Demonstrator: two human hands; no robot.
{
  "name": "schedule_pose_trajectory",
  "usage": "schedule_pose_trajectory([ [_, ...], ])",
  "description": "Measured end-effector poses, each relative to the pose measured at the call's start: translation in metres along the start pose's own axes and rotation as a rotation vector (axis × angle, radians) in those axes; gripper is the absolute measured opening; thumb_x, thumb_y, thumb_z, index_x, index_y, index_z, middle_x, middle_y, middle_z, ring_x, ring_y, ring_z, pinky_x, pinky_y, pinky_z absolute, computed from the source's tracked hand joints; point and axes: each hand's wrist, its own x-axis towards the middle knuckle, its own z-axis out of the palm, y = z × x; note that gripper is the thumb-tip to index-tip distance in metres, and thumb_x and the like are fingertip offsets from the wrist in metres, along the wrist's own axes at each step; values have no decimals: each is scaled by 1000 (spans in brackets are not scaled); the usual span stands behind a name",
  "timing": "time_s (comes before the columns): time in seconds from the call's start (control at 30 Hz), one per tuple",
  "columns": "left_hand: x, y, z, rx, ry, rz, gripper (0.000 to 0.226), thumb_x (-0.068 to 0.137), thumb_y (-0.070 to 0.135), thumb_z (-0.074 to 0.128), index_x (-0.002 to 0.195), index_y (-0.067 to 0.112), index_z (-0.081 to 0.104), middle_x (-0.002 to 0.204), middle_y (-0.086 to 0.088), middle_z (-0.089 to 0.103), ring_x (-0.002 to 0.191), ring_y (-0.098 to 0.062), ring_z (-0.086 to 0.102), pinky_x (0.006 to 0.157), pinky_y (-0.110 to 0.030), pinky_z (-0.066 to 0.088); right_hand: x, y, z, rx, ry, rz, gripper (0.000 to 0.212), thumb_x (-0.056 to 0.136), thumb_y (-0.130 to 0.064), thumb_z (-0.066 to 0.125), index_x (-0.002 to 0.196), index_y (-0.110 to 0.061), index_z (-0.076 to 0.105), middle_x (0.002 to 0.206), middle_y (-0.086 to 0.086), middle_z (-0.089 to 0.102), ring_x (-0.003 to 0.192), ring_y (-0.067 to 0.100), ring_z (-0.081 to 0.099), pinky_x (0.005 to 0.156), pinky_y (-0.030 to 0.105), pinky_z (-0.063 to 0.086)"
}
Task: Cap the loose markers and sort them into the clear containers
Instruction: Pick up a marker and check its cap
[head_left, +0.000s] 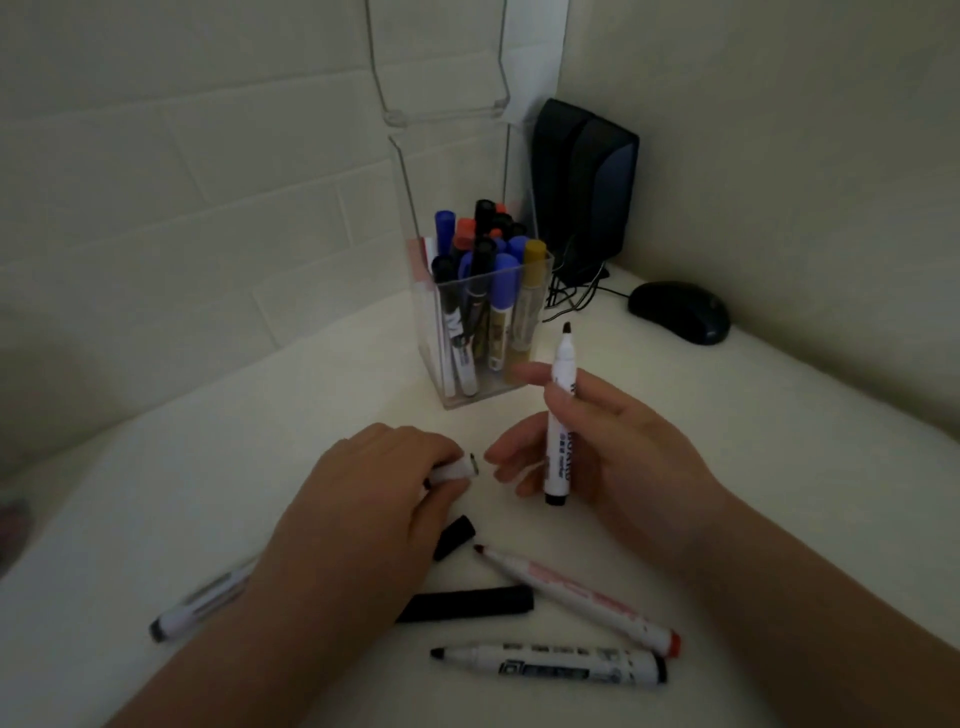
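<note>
The right hand (613, 441) is closed around an uncapped white marker (560, 415), held in front of the clear container (483, 395) and a little to its right. The marker stands almost upright, its long axis vertical, dark tip up and flat base down toward the table (779, 467).

The left hand (363, 499) sits nearer the person than the container, curled over a white end (460, 470) that pokes out between thumb and fingers. Its dark-ringed face points right, toward the other hand's fingertips; I cannot tell how much more is hidden in the palm.

Further from the container, toward the person, loose pieces lie flat on the table:
- A short black cap (456, 538) lies just beside the left hand, slanting up to the right.
- A long black piece (470, 603) lies nearly crosswise.
- A red marker (576, 597) lies on a diagonal — bare tip toward the container, red base away.
- A black-tipped marker (550, 662) is the farthest of all, crosswise, its tip pointing left.
- Another white marker (197, 605) shows partly from under the left forearm.

The container itself is packed with capped markers standing on end — blue, black, red and yellow caps up. Behind it, to the right, are a dark speaker (587, 192) and a black mouse (680, 312).
</note>
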Motion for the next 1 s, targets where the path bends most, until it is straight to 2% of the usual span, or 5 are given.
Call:
schedule_pose_trajectory([
  [0.27, 7, 4, -14, -518, 190, -301, 14, 89, 22, 75, 97, 32, 69, 86, 16, 70, 82, -2, 65, 70, -6, 44, 0, 10, -1, -307, -62, -116, 26, 97, -33, 50, 112, -36, 72, 63, 5, 49, 58, 20, 42, 52, 25, 35],
  [0.47, 15, 6, -13, -1154, 198, -603, 18, 74, 36, 69, 87, 28, 77, 88, -1, 78, 83, -15, 75, 77, -23, 56, 1, 13, -2, -215, -33, -154, 23, 93, -26, 58, 106, -25, 78, 56, 3, 48, 51, 11, 40, 46, 18, 34],
  [0.6, 11, 7, -12, -1140, 156, -548, 23, 71, 39, 70, 89, 29, 79, 91, -3, 78, 89, -21, 76, 87, -36, 55, -4, 15, 2, -315, -20, -193, 25, 91, -30, 59, 106, -27, 78, 57, 3, 52, 53, 12, 43, 50, 19, 36],
  [0.77, 4, 12, -15, -979, 10, -468, 9, 86, 19, 70, 91, 18, 78, 83, 0, 78, 81, -14, 75, 78, -18, 56, -19, 13, 12, -386, 17, -250, 22, 84, -35, 64, 100, -35, 79, 79, -2, 74, 63, 10, 57, 59, 24, 46],
  [1.0, -2, 19, -25, -1106, -71, -425, 26, 75, 22, 69, 95, 8, 77, 85, -5, 78, 81, -19, 76, 74, -18, 56, -30, 11, 13, -890, 91, -720, 24, 88, -23, 74, 112, -24, 75, 93, -16, 74, 79, 0, 68, 68, 11, 49],
])
